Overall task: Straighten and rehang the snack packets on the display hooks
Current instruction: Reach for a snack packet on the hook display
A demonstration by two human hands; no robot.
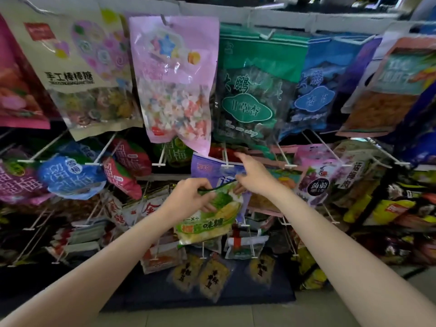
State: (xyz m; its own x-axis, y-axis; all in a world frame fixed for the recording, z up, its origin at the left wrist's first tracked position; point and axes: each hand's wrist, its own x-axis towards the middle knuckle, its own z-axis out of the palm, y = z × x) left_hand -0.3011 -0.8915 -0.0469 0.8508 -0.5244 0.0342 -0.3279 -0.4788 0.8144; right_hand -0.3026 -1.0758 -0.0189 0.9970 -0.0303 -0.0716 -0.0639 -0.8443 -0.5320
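Both hands work one rehang: left hand (188,199) grip pinching the green packet (210,218), right hand (253,175) grip pinching its top, just below the hook (227,161) it likely needs threading onto.

A green and yellow snack packet (212,218) with white lettering sits at the centre of the frame, tilted, its top edge pinched by the left hand (188,199). Just behind and above it a purple packet (212,169) hangs from a white display hook (227,159), its upper right part under the right hand (253,175). Across the upper frame, larger packets hang in a row: cream, pink (175,81), green (254,90) and blue.
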